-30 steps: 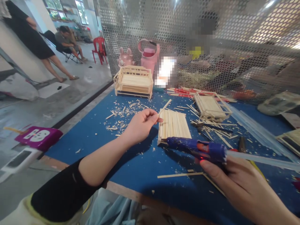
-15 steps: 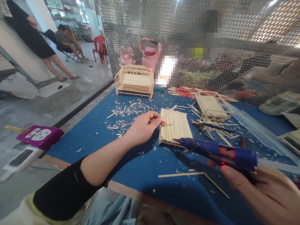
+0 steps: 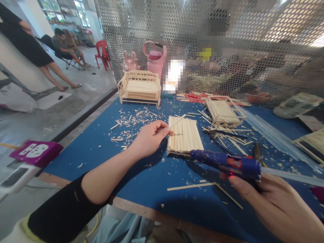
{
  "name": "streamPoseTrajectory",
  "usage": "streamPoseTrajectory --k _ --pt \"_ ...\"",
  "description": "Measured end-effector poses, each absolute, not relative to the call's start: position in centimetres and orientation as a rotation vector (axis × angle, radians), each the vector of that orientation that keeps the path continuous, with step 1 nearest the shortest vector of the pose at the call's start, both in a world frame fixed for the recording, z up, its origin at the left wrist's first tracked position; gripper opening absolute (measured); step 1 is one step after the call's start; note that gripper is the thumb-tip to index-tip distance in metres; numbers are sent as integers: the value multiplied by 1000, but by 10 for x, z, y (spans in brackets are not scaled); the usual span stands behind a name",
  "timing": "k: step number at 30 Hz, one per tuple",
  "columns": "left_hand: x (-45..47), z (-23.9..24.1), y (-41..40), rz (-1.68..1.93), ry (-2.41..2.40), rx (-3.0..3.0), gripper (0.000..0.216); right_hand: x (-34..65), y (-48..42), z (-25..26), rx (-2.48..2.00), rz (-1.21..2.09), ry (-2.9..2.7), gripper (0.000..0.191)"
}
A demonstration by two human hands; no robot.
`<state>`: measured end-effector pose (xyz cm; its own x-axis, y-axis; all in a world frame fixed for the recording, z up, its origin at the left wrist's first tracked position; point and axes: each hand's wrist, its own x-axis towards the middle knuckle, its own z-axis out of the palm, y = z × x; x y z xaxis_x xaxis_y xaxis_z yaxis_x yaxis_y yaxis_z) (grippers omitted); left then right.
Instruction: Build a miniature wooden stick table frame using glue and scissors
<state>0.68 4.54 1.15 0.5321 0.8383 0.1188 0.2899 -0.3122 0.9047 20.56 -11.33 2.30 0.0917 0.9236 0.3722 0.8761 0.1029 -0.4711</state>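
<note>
My left hand (image 3: 149,137) pinches a thin wooden stick (image 3: 177,121) by its near end; the stick slants up to the right over a flat panel of glued sticks (image 3: 184,135) lying on the blue mat (image 3: 106,148). My right hand (image 3: 275,202) grips a blue glue gun (image 3: 225,162) with a red light, its nozzle pointing left at the panel's near edge. A clear glue rod sticks out of the gun's back to the right.
A finished stick bench (image 3: 139,87) stands at the back, a stick frame (image 3: 223,111) to its right. Wood chips (image 3: 131,125), loose sticks (image 3: 192,186), dark pliers (image 3: 222,135) and clear glue rods (image 3: 275,138) lie about. Perforated metal screen behind; a purple box (image 3: 35,152) at left.
The glue gun drew back from the panel's near edge towards the right, then settled close to the panel's near right corner. My left hand keeps the stick over the panel.
</note>
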Motion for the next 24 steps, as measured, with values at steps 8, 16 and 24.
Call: streamPoseTrajectory --k 8,16,24 --pt "6 11 46 753 932 1856 12 207 -116 22 -1755 36 -1777 34" --pt "8 12 46 743 935 1839 12 201 -109 19 -1747 116 -1821 36" --pt "7 12 46 739 964 1853 14 245 -134 14 -1887 47 -1644 32"
